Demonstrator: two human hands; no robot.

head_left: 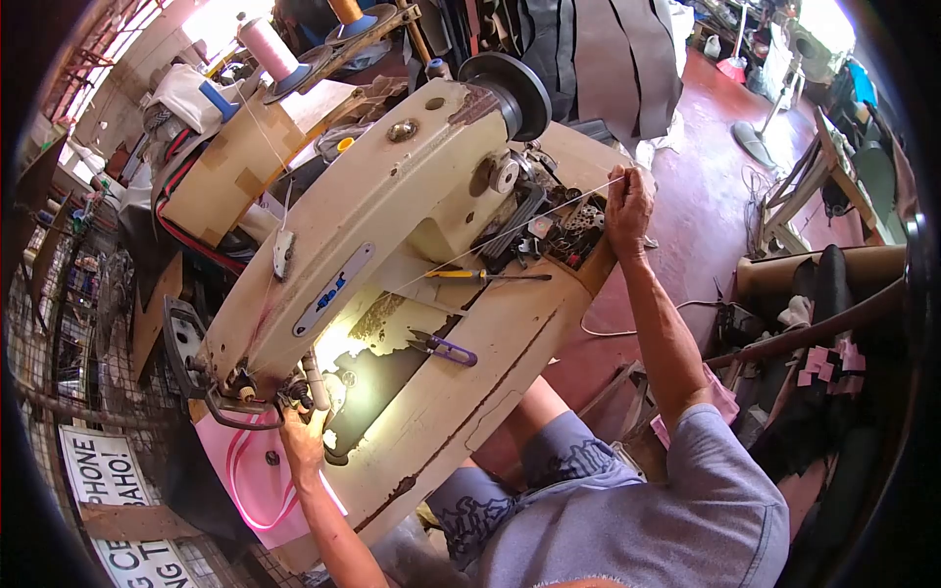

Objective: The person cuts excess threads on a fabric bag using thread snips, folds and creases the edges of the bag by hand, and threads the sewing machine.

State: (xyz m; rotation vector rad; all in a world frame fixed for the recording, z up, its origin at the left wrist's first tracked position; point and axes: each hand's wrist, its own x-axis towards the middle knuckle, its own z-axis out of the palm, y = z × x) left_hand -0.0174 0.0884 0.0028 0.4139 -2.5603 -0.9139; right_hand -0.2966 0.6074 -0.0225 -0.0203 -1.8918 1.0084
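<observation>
A beige sewing machine (363, 206) spans the view diagonally. At its needle end, my left hand (302, 436) has its fingers raised at the needle area; what they may hold is too small to make out. On the right, my right hand (629, 201) is closed on a white thread (529, 223), which stretches back across the machine bed. A yellow-handled screwdriver (461, 276) and purple thread snips (446, 348) lie on the bed between my hands. Pink material (257, 475) with a curved strip lies beside my left forearm.
A pink thread cone (270, 49) stands on the rack at the upper left. The black handwheel (510, 96) is at the machine's far end. An open compartment of metal parts (578, 235) sits near my right hand. A wooden frame (828, 171) stands at the right.
</observation>
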